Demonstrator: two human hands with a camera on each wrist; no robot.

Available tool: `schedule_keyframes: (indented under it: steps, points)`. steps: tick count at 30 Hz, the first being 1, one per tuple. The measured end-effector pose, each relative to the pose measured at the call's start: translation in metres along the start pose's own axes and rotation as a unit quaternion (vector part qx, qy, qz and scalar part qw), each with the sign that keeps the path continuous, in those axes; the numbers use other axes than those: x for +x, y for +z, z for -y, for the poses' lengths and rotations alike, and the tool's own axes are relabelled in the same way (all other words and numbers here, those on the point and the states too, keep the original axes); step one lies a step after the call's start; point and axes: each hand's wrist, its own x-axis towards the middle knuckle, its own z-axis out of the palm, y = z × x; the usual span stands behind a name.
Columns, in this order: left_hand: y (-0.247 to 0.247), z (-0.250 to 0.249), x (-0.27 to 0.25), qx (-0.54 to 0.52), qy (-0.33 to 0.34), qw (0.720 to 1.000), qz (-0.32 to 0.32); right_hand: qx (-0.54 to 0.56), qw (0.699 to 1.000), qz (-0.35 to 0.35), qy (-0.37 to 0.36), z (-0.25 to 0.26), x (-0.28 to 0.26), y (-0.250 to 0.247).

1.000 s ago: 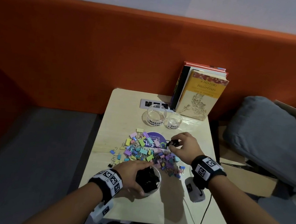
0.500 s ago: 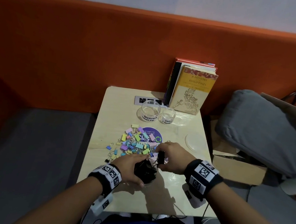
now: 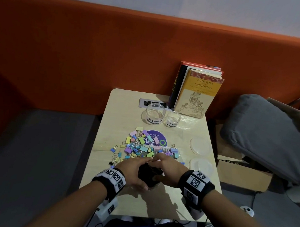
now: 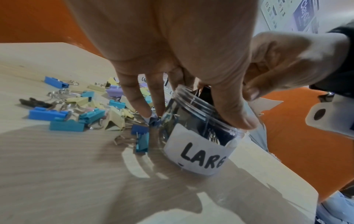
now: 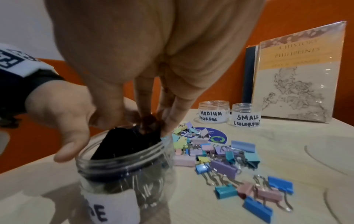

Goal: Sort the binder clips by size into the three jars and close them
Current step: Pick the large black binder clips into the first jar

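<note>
The large jar (image 3: 150, 182) (image 4: 197, 156), clear with a white label, stands near the table's front edge, packed with black binder clips (image 5: 124, 145). My left hand (image 3: 139, 172) (image 4: 197, 116) grips it, thumb on the near rim and fingers down the far side. My right hand (image 3: 155, 168) (image 5: 151, 119) is over the jar mouth, its fingertips pinching a black clip at the top of the stack. Behind the jar lies a pile of colourful clips (image 3: 142, 147) (image 5: 220, 159). The medium jar (image 3: 154, 113) (image 5: 213, 112) and small jar (image 3: 173, 119) (image 5: 246, 115) stand open and look empty at the back.
Two clear lids (image 3: 200, 145) (image 3: 201, 166) lie on the table's right side. Books (image 3: 197, 92) stand at the back right, with a marker strip (image 3: 144, 102) beside them. A purple round sticker (image 3: 155, 136) sits under the pile. The wooden table (image 3: 120, 110) is small; a grey cushion (image 3: 268, 135) lies right of it.
My right hand picked a black clip from the pile, carried it back toward me and now holds it at the large jar's mouth. My left hand has stayed on the jar.
</note>
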Motion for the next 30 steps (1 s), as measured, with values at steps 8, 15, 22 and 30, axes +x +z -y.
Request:
schedule_keyframes:
  steps: [8,15,22,30]
  points:
    - [0.000,0.001,0.001,0.002,-0.004,1.000,0.002,0.063,0.987,-0.070,0.129,0.002,0.008,0.012]
    - [0.000,-0.002,-0.001,0.018,-0.005,1.000,0.005,0.009,0.984,-0.048,0.171,0.013,0.014,0.009]
    - [-0.004,0.003,0.000,0.010,0.026,0.999,0.025,0.079,0.981,-0.055,0.170,-0.006,0.007,0.012]
    - [-0.017,0.000,-0.001,-0.020,0.008,0.999,-0.031,0.139,0.974,-0.085,0.159,-0.020,-0.007,0.019]
